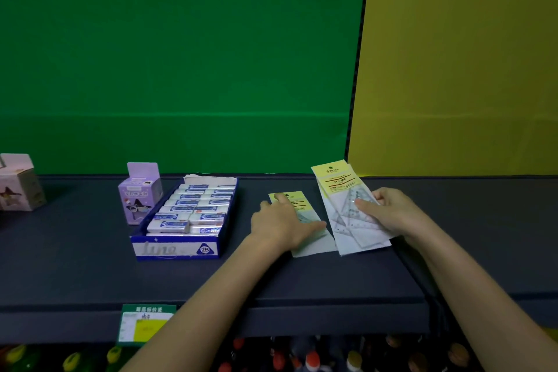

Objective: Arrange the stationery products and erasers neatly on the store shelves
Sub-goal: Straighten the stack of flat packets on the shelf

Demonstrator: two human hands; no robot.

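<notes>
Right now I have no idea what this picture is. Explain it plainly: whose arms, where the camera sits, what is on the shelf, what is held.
No machine here: a person wears one wide-angle camera on the head, so you look forward and down along their own arms. Before them is a dark store shelf. On it stand a blue box of wrapped erasers, a small purple box beside it, and a pink box far left. The left hand presses flat on one set-square pack lying on the shelf. The right hand holds a fanned stack of similar packs, thumb on top. A price tag hangs on the shelf edge; bottles show below.
</notes>
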